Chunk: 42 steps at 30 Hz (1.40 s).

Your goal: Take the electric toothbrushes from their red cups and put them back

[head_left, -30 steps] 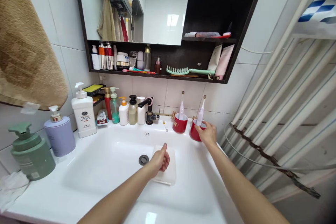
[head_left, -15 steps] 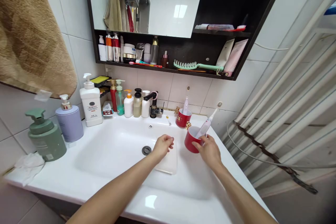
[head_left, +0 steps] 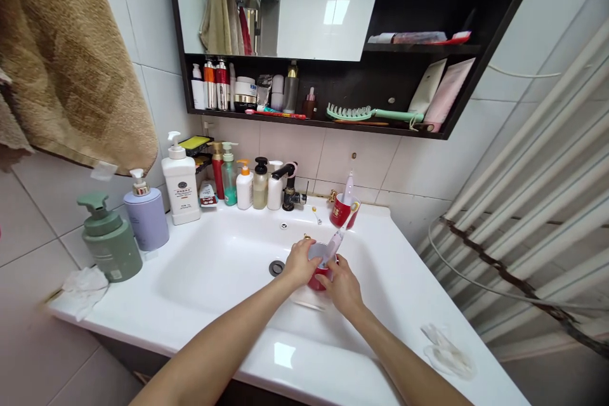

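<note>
Over the sink basin (head_left: 214, 266), a red cup (head_left: 318, 281) is held between both hands. My left hand (head_left: 301, 264) grips its left side near the rim, fingers wrapped round it. My right hand (head_left: 343, 284) has the cup's right side between thumb and fingers. A pale electric toothbrush (head_left: 335, 240) leans out of the cup toward the upper right. Beneath the cup lies a whitish flat piece (head_left: 307, 299), partly hidden. Another red cup (head_left: 339, 212) stands at the back rim, holding a second toothbrush (head_left: 349, 187).
Behind the basin are a black faucet (head_left: 290, 190) and several pump bottles (head_left: 245, 187). A green bottle (head_left: 113, 247) and crumpled tissue (head_left: 85, 288) sit at left. Overhead hangs a dark shelf (head_left: 314, 124); clear crumpled plastic (head_left: 447, 352) lies on the right counter.
The held red cup and its toothbrush have moved left, over the basin's middle. My left hand, earlier apart from the cup, now holds it too. The view has shifted slightly.
</note>
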Each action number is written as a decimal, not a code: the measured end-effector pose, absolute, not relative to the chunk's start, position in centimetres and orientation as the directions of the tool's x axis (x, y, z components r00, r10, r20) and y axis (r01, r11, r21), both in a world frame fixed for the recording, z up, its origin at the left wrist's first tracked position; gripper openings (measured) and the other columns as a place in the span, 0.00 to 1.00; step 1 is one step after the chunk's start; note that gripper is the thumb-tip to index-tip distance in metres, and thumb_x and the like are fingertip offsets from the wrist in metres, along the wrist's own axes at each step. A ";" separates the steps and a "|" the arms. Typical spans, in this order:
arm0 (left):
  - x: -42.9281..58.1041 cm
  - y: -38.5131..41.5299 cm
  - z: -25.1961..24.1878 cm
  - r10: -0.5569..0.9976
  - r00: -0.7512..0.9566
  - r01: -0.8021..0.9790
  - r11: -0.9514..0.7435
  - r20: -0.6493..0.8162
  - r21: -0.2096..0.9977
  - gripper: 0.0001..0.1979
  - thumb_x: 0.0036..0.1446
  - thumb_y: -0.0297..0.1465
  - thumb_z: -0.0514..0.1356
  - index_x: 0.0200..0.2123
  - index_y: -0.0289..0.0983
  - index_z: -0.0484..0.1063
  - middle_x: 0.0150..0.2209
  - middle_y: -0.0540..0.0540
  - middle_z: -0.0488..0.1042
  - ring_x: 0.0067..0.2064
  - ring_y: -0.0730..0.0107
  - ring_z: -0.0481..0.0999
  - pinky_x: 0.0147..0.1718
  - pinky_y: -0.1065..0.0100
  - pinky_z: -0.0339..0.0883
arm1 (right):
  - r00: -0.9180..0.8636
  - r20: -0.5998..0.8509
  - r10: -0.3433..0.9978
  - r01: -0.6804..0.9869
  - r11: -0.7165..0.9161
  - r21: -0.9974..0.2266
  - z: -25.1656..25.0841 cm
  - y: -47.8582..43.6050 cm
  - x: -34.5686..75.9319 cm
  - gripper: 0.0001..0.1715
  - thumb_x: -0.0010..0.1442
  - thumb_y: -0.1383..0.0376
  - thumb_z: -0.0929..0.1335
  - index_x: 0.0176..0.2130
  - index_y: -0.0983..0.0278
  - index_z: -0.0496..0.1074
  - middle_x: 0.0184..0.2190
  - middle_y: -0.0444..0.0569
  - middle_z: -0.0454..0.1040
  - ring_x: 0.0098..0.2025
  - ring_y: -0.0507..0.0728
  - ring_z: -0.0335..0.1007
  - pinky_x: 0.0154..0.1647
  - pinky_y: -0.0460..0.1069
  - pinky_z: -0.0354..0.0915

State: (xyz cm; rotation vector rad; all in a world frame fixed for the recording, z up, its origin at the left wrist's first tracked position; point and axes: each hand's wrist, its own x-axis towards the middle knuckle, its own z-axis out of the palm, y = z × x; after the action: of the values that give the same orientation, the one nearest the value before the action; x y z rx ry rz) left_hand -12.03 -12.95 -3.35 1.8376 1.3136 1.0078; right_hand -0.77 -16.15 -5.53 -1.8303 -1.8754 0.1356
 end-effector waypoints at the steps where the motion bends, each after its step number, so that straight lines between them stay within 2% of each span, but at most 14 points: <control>1: -11.7 -12.6 -3.2 0.952 0.209 0.458 -0.299 0.225 0.837 0.21 0.39 0.29 0.53 0.42 0.34 0.59 0.45 0.44 0.60 0.47 0.67 0.55 0.46 0.69 0.46 | 0.047 0.276 0.960 0.909 0.073 -0.410 -5.6 -16.1 -0.8 0.11 0.45 0.63 0.59 0.31 0.64 0.65 0.43 0.54 0.56 0.37 0.56 0.61 0.31 0.49 0.57; 6: -9.4 -11.0 -3.1 0.953 0.189 0.451 -0.300 0.239 0.841 0.25 0.36 0.29 0.55 0.43 0.36 0.57 0.40 0.43 0.64 0.45 0.62 0.58 0.42 0.64 0.49 | 0.017 0.265 0.964 0.919 0.089 -0.384 -5.7 -16.0 -0.9 0.16 0.46 0.63 0.59 0.37 0.63 0.63 0.44 0.54 0.56 0.40 0.57 0.60 0.31 0.48 0.57; 9: -8.6 -10.2 -3.4 0.967 0.125 0.410 -0.253 0.220 0.876 0.19 0.37 0.26 0.54 0.38 0.35 0.61 0.33 0.43 0.67 0.39 0.62 0.62 0.38 0.62 0.52 | 0.008 0.268 0.963 0.924 0.095 -0.371 -5.7 -16.1 -0.8 0.14 0.47 0.62 0.58 0.34 0.63 0.63 0.44 0.54 0.56 0.40 0.57 0.59 0.30 0.48 0.57; 13: -9.1 -9.5 -2.0 0.967 0.017 0.273 -0.248 0.254 0.929 0.12 0.39 0.27 0.54 0.32 0.35 0.64 0.28 0.47 0.68 0.33 0.69 0.65 0.34 0.67 0.56 | 0.013 0.285 0.958 0.928 0.094 -0.360 -5.8 -16.2 -0.8 0.12 0.47 0.62 0.58 0.32 0.63 0.63 0.43 0.53 0.57 0.39 0.57 0.60 0.29 0.48 0.57; 18: -11.3 -10.0 1.9 0.936 -0.111 0.015 -0.334 0.334 0.942 0.15 0.42 0.33 0.52 0.37 0.37 0.59 0.32 0.50 0.66 0.32 0.78 0.64 0.31 0.76 0.58 | 0.032 0.286 0.958 0.920 0.084 -0.383 -6.0 -15.9 -1.0 0.11 0.46 0.62 0.58 0.31 0.62 0.64 0.40 0.52 0.59 0.33 0.55 0.62 0.25 0.48 0.57; 21: -12.4 -11.3 1.9 0.940 -0.124 -0.107 -0.330 0.317 0.938 0.16 0.41 0.33 0.54 0.37 0.36 0.59 0.31 0.50 0.66 0.30 0.79 0.65 0.29 0.77 0.58 | 0.051 0.348 0.936 0.878 0.124 -0.462 -5.5 -15.8 -0.9 0.13 0.44 0.65 0.60 0.33 0.63 0.65 0.45 0.53 0.55 0.39 0.58 0.59 0.32 0.51 0.57; 25: -12.9 -13.3 -0.7 0.967 -0.029 -0.187 -0.255 0.254 0.949 0.16 0.34 0.32 0.58 0.31 0.33 0.63 0.22 0.51 0.66 0.23 0.79 0.64 0.23 0.76 0.59 | 0.145 0.494 0.857 0.607 0.317 -0.729 -2.9 -15.6 -1.2 0.15 0.46 0.65 0.58 0.35 0.65 0.64 0.45 0.53 0.57 0.46 0.58 0.52 0.41 0.51 0.53; 29: -12.6 -14.5 -2.0 0.978 0.093 -0.234 -0.161 0.187 0.959 0.15 0.29 0.30 0.61 0.27 0.34 0.64 0.19 0.54 0.63 0.21 0.81 0.61 0.20 0.78 0.56 | 0.085 0.331 0.940 0.148 0.317 -0.937 -0.3 -15.1 -2.7 0.15 0.45 0.59 0.60 0.34 0.64 0.64 0.31 0.48 0.68 0.33 0.54 0.62 0.32 0.48 0.58; 31: -12.4 -14.9 -2.1 0.976 0.188 -0.274 -0.057 0.112 0.960 0.15 0.30 0.33 0.60 0.25 0.34 0.63 0.18 0.55 0.62 0.20 0.83 0.60 0.20 0.78 0.55 | 0.110 0.253 0.961 0.020 0.252 -0.968 0.0 -14.7 -3.5 0.13 0.43 0.58 0.62 0.29 0.65 0.64 0.24 0.45 0.67 0.26 0.51 0.62 0.27 0.46 0.58; 34: -12.2 -15.6 -2.4 0.914 0.406 -0.301 0.158 -0.024 0.940 0.18 0.39 0.43 0.52 0.26 0.32 0.62 0.16 0.53 0.61 0.17 0.81 0.60 0.18 0.75 0.55 | 0.205 0.165 0.965 -0.066 0.182 -0.981 -0.2 -14.4 -3.8 0.14 0.43 0.56 0.62 0.26 0.65 0.63 0.17 0.41 0.64 0.18 0.49 0.57 0.20 0.45 0.56; 36: -12.2 -16.1 -2.6 0.855 0.514 -0.315 0.271 -0.076 0.910 0.21 0.42 0.45 0.47 0.28 0.32 0.62 0.16 0.52 0.61 0.16 0.80 0.60 0.17 0.75 0.54 | 0.212 0.146 0.966 -0.046 0.160 -0.986 0.0 -14.9 -3.1 0.16 0.44 0.55 0.60 0.27 0.65 0.63 0.17 0.42 0.64 0.18 0.49 0.57 0.19 0.45 0.56; 38: -12.3 -16.4 -2.6 0.839 0.537 -0.345 0.316 -0.090 0.884 0.20 0.42 0.45 0.48 0.29 0.32 0.61 0.17 0.52 0.61 0.15 0.81 0.60 0.16 0.76 0.53 | 0.209 0.196 0.958 0.104 0.177 -0.979 0.5 -16.3 -1.2 0.18 0.46 0.54 0.58 0.29 0.65 0.64 0.22 0.46 0.66 0.23 0.51 0.61 0.24 0.46 0.58; 40: -12.6 -16.5 -2.5 0.864 0.496 -0.369 0.301 -0.087 0.879 0.19 0.42 0.44 0.49 0.29 0.33 0.61 0.17 0.52 0.62 0.16 0.82 0.59 0.16 0.76 0.52 | 0.219 0.285 0.933 0.399 0.181 -0.899 1.0 -18.7 1.8 0.18 0.45 0.56 0.59 0.33 0.64 0.64 0.29 0.48 0.66 0.29 0.52 0.62 0.30 0.47 0.58; 42: -13.0 -16.7 -2.3 0.884 0.459 -0.383 0.285 -0.087 0.879 0.19 0.42 0.44 0.49 0.30 0.33 0.60 0.18 0.52 0.61 0.16 0.82 0.60 0.17 0.76 0.52 | 0.263 0.352 0.899 0.713 0.065 -0.699 0.9 -21.7 5.4 0.17 0.42 0.56 0.61 0.31 0.64 0.66 0.30 0.49 0.66 0.29 0.54 0.62 0.32 0.49 0.57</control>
State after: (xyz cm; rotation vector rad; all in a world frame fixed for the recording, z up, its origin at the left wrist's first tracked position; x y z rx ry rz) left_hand -12.97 -16.67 -2.34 0.9192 0.6541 0.9331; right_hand 5.44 -21.75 0.91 -1.6915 -1.4966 0.2777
